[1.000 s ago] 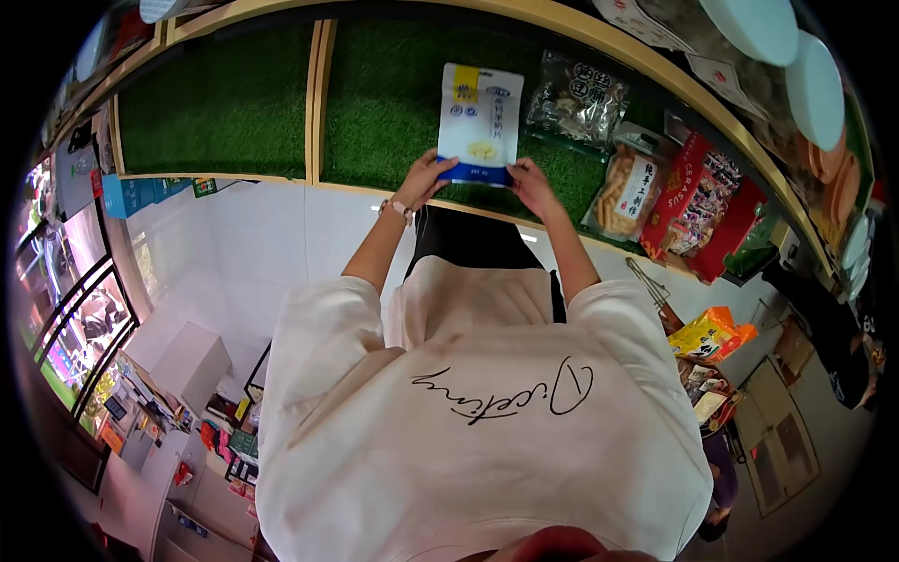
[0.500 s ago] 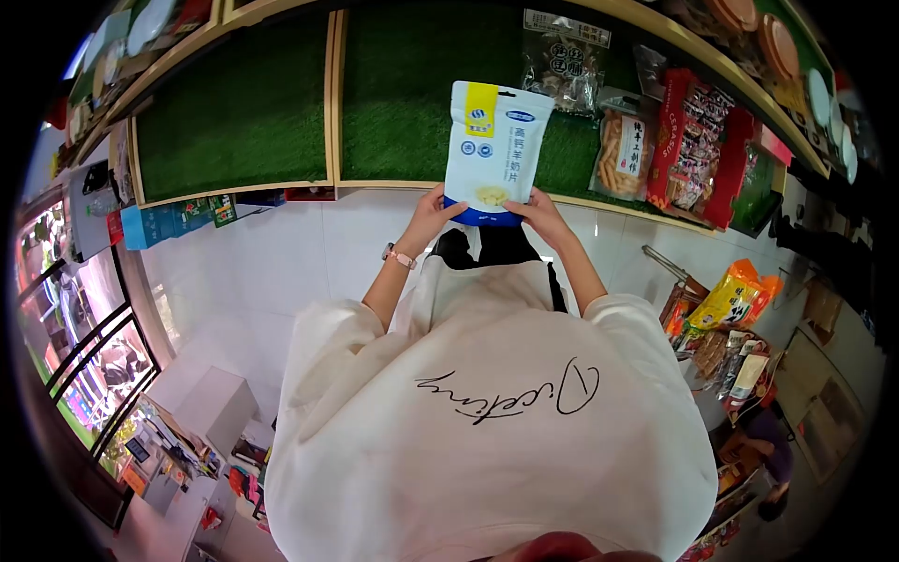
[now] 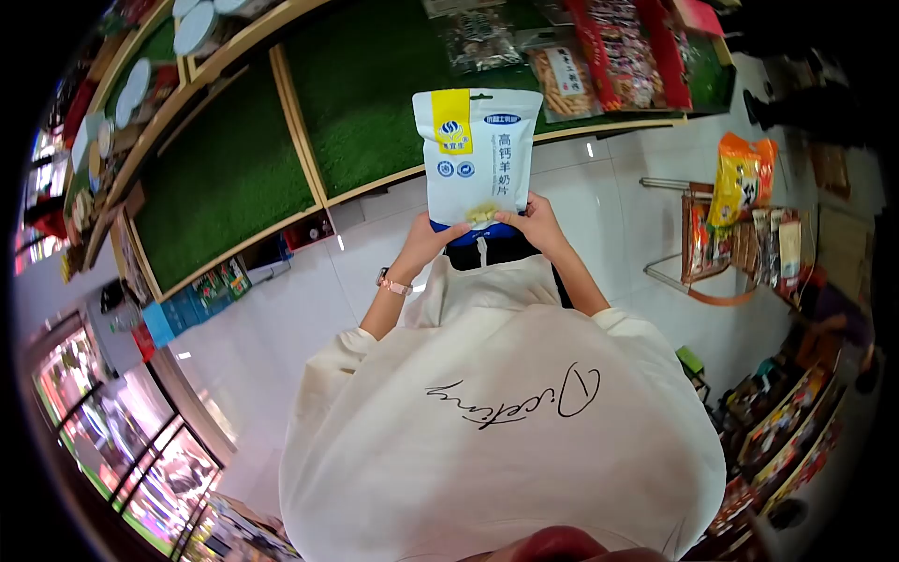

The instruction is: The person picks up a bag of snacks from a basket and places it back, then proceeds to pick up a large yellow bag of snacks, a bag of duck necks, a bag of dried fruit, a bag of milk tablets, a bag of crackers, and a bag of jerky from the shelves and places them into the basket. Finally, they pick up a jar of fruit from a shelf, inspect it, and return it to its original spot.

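Note:
A white pouch of goat milk tablets (image 3: 478, 155) with a yellow patch and a blue base is held upright in front of my body. Its printed face is toward me. My left hand (image 3: 433, 242) grips the lower left corner, thumb pressed on the front. At the lower right corner, my right hand (image 3: 536, 225) holds it the same way. The other fingers of both hands are hidden behind the pouch. A pink watch band (image 3: 395, 287) circles my left wrist.
Beyond the pouch runs a wooden-edged shelf with green turf lining (image 3: 361, 103). On it lie a clear bag of dark snacks (image 3: 476, 37), a bag of snack sticks (image 3: 565, 80) and a red box of packets (image 3: 627, 56). A chair (image 3: 691, 234) bearing snack bags stands right.
The view has turned and shifted, so the shelf now slants and the chair shows more fully. The pouch appears slightly larger and farther left, still in both hands.

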Demonstrator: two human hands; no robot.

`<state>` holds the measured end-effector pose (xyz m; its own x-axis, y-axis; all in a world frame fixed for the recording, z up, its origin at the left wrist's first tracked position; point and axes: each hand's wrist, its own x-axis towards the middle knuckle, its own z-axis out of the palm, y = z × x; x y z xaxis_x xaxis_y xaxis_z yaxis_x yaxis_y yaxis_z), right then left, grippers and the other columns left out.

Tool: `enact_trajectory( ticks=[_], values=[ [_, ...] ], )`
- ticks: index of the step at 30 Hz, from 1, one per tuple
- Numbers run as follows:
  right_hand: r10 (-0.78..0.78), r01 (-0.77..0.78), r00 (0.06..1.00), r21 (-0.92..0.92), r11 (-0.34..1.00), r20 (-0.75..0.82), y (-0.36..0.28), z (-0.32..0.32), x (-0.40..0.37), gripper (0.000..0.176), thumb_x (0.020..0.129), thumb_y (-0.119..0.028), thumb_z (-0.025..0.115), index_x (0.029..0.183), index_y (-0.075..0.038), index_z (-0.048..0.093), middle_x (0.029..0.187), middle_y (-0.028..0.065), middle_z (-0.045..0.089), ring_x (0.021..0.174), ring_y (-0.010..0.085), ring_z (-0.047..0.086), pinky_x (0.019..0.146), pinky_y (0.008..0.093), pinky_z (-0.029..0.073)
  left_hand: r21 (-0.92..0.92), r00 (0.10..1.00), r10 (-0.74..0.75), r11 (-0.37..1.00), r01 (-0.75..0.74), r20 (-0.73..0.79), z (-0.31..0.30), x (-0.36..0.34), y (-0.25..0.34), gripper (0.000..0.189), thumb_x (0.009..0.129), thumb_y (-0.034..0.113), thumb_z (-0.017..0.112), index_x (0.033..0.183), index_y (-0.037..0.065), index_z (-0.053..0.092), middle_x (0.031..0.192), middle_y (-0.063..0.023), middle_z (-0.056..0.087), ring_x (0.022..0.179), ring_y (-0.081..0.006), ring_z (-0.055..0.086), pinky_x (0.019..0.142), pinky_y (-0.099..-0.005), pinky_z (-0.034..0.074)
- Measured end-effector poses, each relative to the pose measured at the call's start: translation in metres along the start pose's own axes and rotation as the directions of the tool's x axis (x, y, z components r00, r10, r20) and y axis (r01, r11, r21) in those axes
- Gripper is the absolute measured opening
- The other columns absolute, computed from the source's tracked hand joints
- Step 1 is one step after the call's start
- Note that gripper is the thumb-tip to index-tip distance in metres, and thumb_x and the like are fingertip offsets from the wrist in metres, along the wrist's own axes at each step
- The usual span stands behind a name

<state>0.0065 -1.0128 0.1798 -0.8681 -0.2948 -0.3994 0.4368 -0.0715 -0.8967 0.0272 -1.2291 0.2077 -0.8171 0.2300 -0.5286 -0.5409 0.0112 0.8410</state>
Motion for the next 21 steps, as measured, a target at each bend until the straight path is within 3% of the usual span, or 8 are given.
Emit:
enact_trajectory(
  ticks=[7, 10, 12, 18, 21],
  values=[
    [-0.154, 0.151, 0.975, -0.033, 0.988, -0.160, 0.001, -0.042, -0.063, 0.031, 0.075, -0.004, 0.067, 0.104, 0.002, 0.056, 0.098, 0.0084, 0.064, 0.087, 0.0123, 0.058, 0.079, 0.0258, 0.046, 0.061, 0.985, 0.053, 0.996, -0.064, 0.166, 0.056, 0.012, -0.006, 0.037, 0.077, 0.013, 0.068, 0.108, -0.003, 0.056, 0.099, -0.0082, 0.062, 0.087, -0.0128, 0.058, 0.079, -0.0268, 0.046],
    [-0.144, 0.156, 0.948, 0.019, 0.988, -0.285, 0.001, -0.067, -0.100, 0.036, 0.075, -0.005, 0.068, 0.107, 0.003, 0.053, 0.100, 0.0095, 0.063, 0.088, 0.0133, 0.058, 0.079, 0.0261, 0.047, 0.142, 0.962, 0.080, 0.983, -0.121, 0.261, 0.097, 0.020, 0.001, 0.033, 0.077, 0.014, 0.068, 0.104, -0.003, 0.059, 0.095, -0.0082, 0.064, 0.083, -0.0117, 0.059, 0.075, -0.0256, 0.047],
    [-0.164, 0.192, 0.918, 0.042, 0.981, -0.362, 0.007, -0.092, -0.123, 0.038, 0.075, -0.006, 0.068, 0.109, 0.003, 0.052, 0.101, 0.0106, 0.062, 0.088, 0.0139, 0.058, 0.078, 0.0260, 0.048, 0.202, 0.936, 0.134, 0.957, -0.208, 0.326, 0.133, 0.024, 0.009, 0.030, 0.077, 0.014, 0.067, 0.100, -0.004, 0.061, 0.091, -0.0080, 0.065, 0.080, -0.0115, 0.060, 0.072, -0.0252, 0.048],
    [-0.105, 0.231, 0.824, 0.161, 0.959, -0.557, 0.012, -0.171, -0.225, 0.045, 0.075, -0.012, 0.069, 0.113, 0.003, 0.051, 0.104, 0.0099, 0.061, 0.089, 0.0144, 0.059, 0.080, 0.0271, 0.047, 0.320, 0.864, 0.009, 0.927, -0.196, 0.503, 0.265, 0.030, 0.013, 0.030, 0.078, 0.013, 0.067, 0.102, -0.003, 0.060, 0.094, -0.0085, 0.065, 0.084, -0.0127, 0.060, 0.075, -0.0261, 0.047],
    [-0.061, 0.248, 0.756, 0.199, 0.948, -0.651, 0.029, -0.214, -0.279, 0.044, 0.076, -0.012, 0.068, 0.113, 0.002, 0.051, 0.103, 0.0100, 0.061, 0.089, 0.0147, 0.059, 0.080, 0.0273, 0.048, 0.307, 0.754, -0.021, 0.920, -0.242, 0.657, 0.340, 0.039, 0.001, 0.031, 0.078, 0.013, 0.067, 0.104, -0.003, 0.060, 0.096, -0.0087, 0.064, 0.086, -0.0132, 0.060, 0.077, -0.0264, 0.047]
  ],
)
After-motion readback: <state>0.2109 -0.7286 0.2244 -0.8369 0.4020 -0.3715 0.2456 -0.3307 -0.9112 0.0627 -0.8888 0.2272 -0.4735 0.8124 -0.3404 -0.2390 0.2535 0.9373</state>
